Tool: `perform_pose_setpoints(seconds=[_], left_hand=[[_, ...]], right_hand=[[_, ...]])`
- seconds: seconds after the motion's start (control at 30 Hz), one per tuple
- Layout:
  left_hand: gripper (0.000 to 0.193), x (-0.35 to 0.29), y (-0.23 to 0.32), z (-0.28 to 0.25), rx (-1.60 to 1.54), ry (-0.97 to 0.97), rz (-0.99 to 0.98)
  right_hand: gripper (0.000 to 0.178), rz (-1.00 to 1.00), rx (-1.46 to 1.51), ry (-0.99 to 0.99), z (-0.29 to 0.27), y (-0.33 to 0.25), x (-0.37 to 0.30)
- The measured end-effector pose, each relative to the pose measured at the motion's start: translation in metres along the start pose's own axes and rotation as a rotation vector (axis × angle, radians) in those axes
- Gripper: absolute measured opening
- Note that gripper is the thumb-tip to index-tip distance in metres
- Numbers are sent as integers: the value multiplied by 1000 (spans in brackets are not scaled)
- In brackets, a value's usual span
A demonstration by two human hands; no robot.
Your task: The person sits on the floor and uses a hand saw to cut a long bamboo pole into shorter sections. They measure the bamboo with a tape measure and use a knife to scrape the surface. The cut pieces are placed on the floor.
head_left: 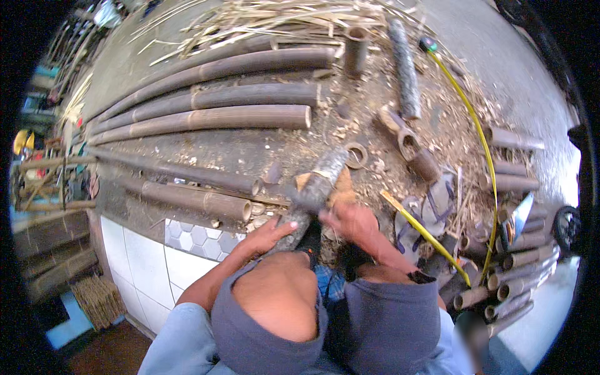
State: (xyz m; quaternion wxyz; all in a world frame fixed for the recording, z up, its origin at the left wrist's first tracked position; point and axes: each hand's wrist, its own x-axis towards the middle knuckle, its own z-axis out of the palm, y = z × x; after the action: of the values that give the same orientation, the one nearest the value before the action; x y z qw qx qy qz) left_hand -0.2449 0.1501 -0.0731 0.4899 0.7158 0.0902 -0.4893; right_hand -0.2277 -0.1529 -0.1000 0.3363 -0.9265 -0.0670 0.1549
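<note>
Because the short, rough grey-brown log stands tilted on the littered ground with only two bare hands steadying it, I'd judge a slip to be the main risk: the bark looks uneven, and if the log rolls or kicks sideways it could drop onto the person's feet or pinch fingers against the debris. The loose shavings and the cut bamboo ring just beyond its upper end give poor footing for anything propped there, and the short bamboo offcuts lying to the right are near enough to be knocked about.

The log lies between the person's knees and the row of long brown bamboo poles, its far end pointing up and to the right. The left hand comes in from the lower left with the fingers stretched out and laid flat against the log's lower flank, thumb apart from them, pressing rather than gripping. The right hand is curled at the log's right side; whether its fingers close around the wood or merely rest on it I cannot tell. Both forearms reach forward over the bent knees.
</note>
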Motion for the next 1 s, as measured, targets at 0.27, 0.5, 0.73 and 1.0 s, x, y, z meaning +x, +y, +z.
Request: perform_pose_setpoints(seconds=[0.27, 0.5, 0.73, 1.0], left_hand=[[79, -9, 9, 3, -25, -9, 60], [87, -9, 14, -1, 176, 3, -209], [80, -1, -3, 6, -78, 1, 23], [69, -4, -3, -1, -91, 15, -15]], right_hand=[[51, -204, -203, -208, -11, 4, 10], [47, -181, -147, 6, 0, -7, 13], [52, -265, -154, -198, -21, -3, 19], [55, -230, -163, -169, -12, -2, 10]])
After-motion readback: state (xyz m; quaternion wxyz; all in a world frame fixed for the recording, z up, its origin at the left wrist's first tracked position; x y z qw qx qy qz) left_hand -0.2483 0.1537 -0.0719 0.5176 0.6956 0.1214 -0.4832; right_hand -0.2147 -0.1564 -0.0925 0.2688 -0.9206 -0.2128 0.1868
